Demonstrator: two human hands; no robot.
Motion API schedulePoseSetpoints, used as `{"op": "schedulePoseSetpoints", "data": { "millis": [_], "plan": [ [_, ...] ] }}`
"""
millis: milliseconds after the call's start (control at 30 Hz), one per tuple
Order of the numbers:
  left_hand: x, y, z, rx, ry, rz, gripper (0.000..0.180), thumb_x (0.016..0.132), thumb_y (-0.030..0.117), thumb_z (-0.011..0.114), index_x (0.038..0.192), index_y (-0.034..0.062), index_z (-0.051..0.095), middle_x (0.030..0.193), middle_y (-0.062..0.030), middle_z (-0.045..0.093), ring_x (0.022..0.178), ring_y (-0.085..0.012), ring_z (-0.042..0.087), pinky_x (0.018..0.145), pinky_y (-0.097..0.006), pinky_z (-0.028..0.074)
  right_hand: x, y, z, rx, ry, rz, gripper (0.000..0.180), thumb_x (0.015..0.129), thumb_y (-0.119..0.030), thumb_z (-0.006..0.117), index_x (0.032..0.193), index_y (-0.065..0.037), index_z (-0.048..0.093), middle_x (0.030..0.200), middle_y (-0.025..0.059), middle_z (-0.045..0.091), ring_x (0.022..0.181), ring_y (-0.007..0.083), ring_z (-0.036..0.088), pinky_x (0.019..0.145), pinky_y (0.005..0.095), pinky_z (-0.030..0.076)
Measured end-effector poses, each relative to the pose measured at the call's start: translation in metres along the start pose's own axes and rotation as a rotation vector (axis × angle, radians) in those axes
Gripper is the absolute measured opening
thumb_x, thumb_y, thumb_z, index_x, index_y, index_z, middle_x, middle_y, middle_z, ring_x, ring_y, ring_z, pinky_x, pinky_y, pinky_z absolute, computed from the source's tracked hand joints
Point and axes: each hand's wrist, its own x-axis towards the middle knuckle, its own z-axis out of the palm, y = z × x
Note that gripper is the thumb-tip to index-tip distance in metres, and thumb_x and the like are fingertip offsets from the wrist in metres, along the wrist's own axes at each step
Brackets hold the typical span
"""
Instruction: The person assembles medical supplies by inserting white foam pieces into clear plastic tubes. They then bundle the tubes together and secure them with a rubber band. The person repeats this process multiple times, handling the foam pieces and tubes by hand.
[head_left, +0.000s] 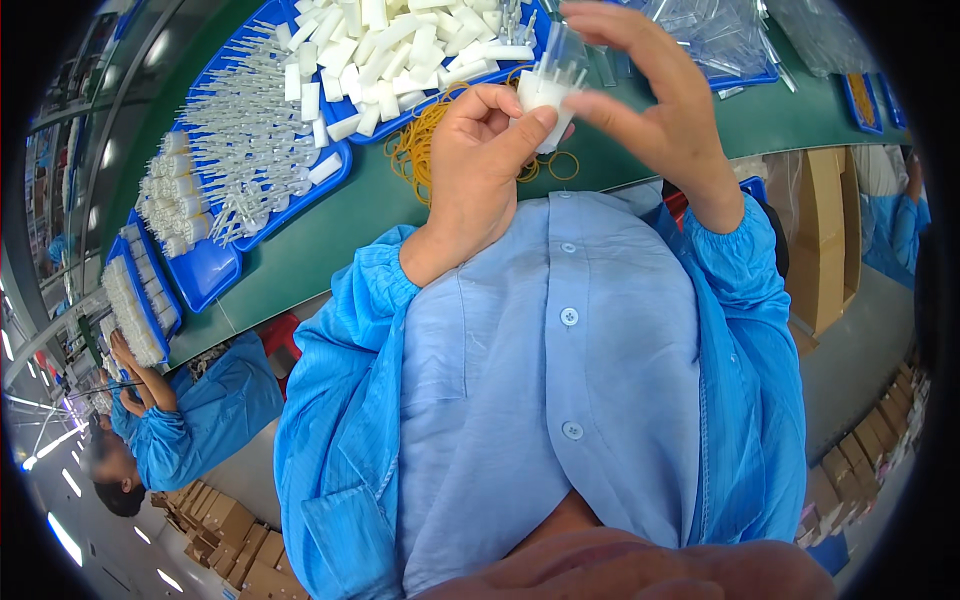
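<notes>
My left hand (480, 165) grips a small white plastic block (545, 95) with thin clear prongs standing up from it. My right hand (655, 95) arches over the same piece, its fingertips pinching a clear plastic part (565, 45) at the top of the prongs. Both hands are raised in front of my blue smock, above the green table (330, 235). A pile of yellow rubber bands (425, 150) lies on the table just behind my left hand.
Blue trays hold white plastic blocks (390, 50) and clear pronged pieces (250, 130); another blue tray (715, 40) holds clear bags. A person in a blue smock (190, 415) works at the left. Cardboard boxes (830, 240) stand at right and along the floor.
</notes>
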Motion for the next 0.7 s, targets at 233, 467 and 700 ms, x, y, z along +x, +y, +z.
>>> {"op": "schedulePoseSetpoints", "data": {
  "millis": [233,467,700],
  "plan": [
    [-0.003,0.011,0.012,-0.085,0.076,-0.068,0.013,0.088,0.003,0.065,0.091,0.0050,0.052,0.094,-0.0099,0.066,0.081,-0.0154,0.067,0.059,-0.020,0.048,0.003,-0.011,0.016,-0.139,-0.056,-0.172,0.094,0.064,-0.035,0.086,0.134,0.003,0.038,0.127,0.0246,0.045,0.115,0.0416,0.048,0.097,0.0473,0.042],
    [-0.005,0.010,0.004,-0.194,0.054,-0.085,0.010,0.090,0.001,0.058,0.096,0.0034,0.050,0.100,-0.0130,0.063,0.086,-0.0210,0.066,0.072,-0.030,0.053,0.001,-0.012,0.020,-0.110,-0.024,-0.126,0.085,0.063,-0.022,0.084,0.130,0.003,0.040,0.125,0.0250,0.046,0.114,0.0421,0.048,0.096,0.0475,0.042],
    [-0.007,0.009,0.002,-0.225,0.063,-0.058,0.014,0.089,-0.002,0.056,0.099,0.0046,0.049,0.102,-0.0111,0.061,0.090,-0.0187,0.062,0.077,-0.031,0.052,-0.001,-0.009,0.024,-0.114,-0.019,-0.091,0.089,0.062,-0.022,0.084,0.133,0.005,0.037,0.124,0.0257,0.047,0.114,0.0413,0.048,0.096,0.0454,0.042]
  ]
}}
